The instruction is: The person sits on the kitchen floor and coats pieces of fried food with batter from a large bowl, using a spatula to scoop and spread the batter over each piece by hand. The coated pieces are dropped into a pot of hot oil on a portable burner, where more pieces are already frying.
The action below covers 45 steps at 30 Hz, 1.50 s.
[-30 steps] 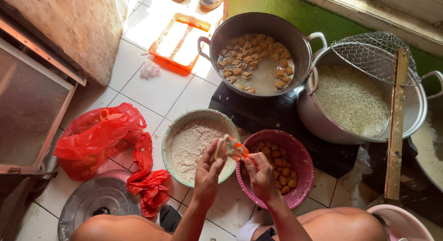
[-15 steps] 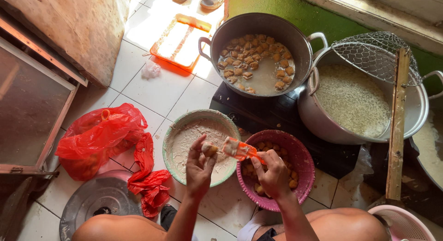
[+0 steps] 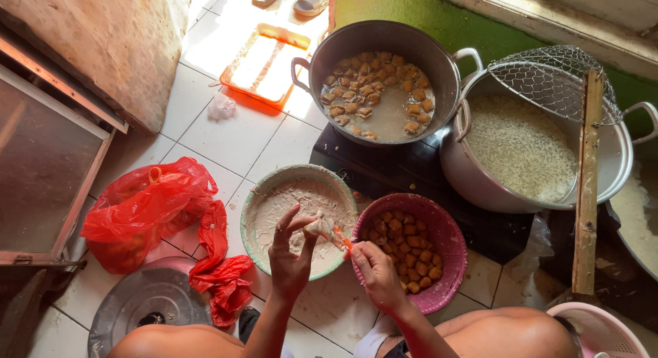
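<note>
I'm mid-stuffing: my left hand (image 3: 291, 252) pinches a tofu puff (image 3: 317, 227) over the paste bowl (image 3: 264, 193) on the floor; right hand (image 3: 375, 272), closed on an orange spoon (image 3: 343, 240), must press gently.

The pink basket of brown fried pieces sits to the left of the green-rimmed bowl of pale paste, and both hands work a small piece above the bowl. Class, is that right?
Not quite. The head view shows the pink basket to the right of the green-rimmed bowl, not the left. The rest holds: the left hand and right hand work a small piece above the bowl.
</note>
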Tool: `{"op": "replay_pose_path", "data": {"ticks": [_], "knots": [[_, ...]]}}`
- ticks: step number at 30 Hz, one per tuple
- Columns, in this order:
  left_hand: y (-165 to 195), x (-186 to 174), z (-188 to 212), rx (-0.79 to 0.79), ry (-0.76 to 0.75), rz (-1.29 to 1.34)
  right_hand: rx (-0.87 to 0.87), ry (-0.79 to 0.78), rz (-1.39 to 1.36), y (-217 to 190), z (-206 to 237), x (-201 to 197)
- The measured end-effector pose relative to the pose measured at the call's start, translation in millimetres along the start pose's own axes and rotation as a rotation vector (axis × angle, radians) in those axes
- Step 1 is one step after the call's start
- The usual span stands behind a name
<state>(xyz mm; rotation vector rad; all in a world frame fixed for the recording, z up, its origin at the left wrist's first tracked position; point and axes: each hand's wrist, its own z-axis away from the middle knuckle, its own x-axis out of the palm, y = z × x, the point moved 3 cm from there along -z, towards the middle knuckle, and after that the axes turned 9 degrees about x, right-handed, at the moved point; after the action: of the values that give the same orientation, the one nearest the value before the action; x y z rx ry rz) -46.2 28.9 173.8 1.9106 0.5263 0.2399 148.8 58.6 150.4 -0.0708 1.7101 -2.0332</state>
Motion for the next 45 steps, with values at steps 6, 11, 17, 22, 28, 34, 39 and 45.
{"op": "replay_pose_path", "data": {"ticks": [6,11,17,22,28,34,39,45], "knots": [[-28.3,15.4,21.6,-0.061,0.070,0.388,0.201,-0.228,-0.199,59.8,-12.7,16.7],[-85.4,38.7,70.1,-0.508,0.197,0.592,0.411,-0.158,-0.692,77.4,-23.4,3.0],[-107.1,82.7,65.1,-1.036,0.162,0.388,0.375,-0.072,-0.762,60.0,-20.3,-29.5],[-78.1,110.7,-71.7,-0.512,0.023,0.731,0.325,-0.026,-0.769,54.0,-17.7,-45.9],[-77.3,72.7,-74.8,-0.350,-0.041,0.544,0.245,0.167,-0.829,98.0,-39.7,-72.1],[-127.0,49.4,27.2,-0.686,0.111,0.443,0.469,0.680,-0.444,186.9,-60.8,-73.3],[-132.4,50.2,69.5,-0.826,0.110,0.385,0.568,0.607,0.253,204.6,-37.3,-49.6],[-124.1,45.4,88.3,-0.905,-0.001,0.332,0.353,0.681,0.161,182.4,-51.9,-39.8]]}}
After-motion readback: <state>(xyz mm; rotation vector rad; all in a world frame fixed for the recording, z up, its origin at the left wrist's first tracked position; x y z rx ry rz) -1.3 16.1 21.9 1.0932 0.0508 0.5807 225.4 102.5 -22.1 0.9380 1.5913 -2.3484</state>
